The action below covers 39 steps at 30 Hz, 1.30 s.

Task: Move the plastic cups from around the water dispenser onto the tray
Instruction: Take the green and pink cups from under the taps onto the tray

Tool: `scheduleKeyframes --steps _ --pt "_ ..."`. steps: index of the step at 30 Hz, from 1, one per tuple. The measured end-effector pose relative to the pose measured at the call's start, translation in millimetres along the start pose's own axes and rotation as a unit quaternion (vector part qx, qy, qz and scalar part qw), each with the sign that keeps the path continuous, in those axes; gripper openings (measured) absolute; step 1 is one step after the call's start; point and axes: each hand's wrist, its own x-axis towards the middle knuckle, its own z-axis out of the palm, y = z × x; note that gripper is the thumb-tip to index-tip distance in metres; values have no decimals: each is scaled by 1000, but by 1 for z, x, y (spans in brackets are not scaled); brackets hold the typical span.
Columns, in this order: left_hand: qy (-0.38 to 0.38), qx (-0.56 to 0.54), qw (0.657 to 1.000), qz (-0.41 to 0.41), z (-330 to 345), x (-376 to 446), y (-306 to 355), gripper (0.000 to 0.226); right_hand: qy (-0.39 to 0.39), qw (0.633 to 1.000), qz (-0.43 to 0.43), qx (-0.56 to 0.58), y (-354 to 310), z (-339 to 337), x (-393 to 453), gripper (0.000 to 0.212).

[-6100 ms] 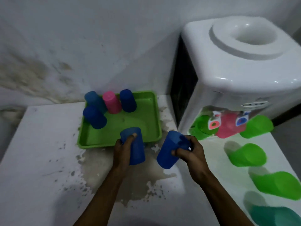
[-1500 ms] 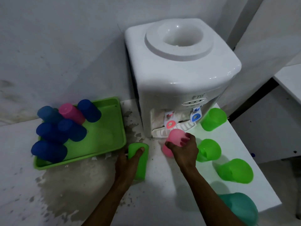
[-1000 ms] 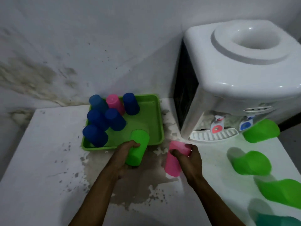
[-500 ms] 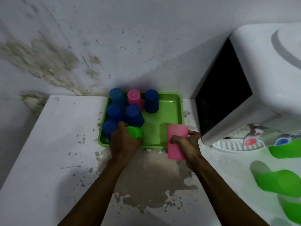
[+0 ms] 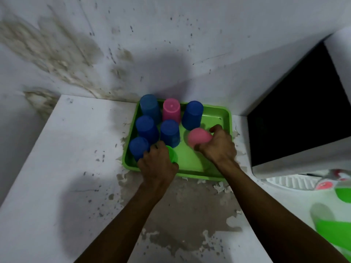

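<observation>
Dim, flat light with a bluish cast; the source is not visible. A soft shadow falls on the wall (image 5: 171, 69) above the tray (image 5: 226, 118), another broad one on the table (image 5: 57, 149) toward its left edge, beside the left forearm. No hard glare anywhere; the tray floor shows only a faint sheen. The pink cup (image 5: 199, 137) under the right hand (image 5: 218, 147) is motion-blurred, edges smeared. The green cups (image 5: 334, 232) at the table's right edge are heavily smeared too. Strong wide-angle distortion: the table edges and the water dispenser (image 5: 296, 130) lean outward toward the frame corners. Overall slightly soft and noisy in the dark areas.
</observation>
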Motion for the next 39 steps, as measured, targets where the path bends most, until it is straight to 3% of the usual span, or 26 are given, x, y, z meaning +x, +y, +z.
scheduleKeyframes --steps 8,19,29,34,39 --pt "-13 -23 1000 9 -1 6 -1 55 3 993 -75 -94 -25 15 15 65" --pt "-3 -85 996 35 11 5 -11 81 14 995 -93 15 -19 30 21 66" --pt "3 -73 996 41 -11 -16 -4 97 16 995 -95 40 16 7 -2 89" --pt "71 -48 994 71 -24 -39 7 97 27 992 -85 94 54 -9 -32 77" --pt "110 -92 974 175 -10 -68 41 81 55 986 -84 131 99 -32 -68 55"
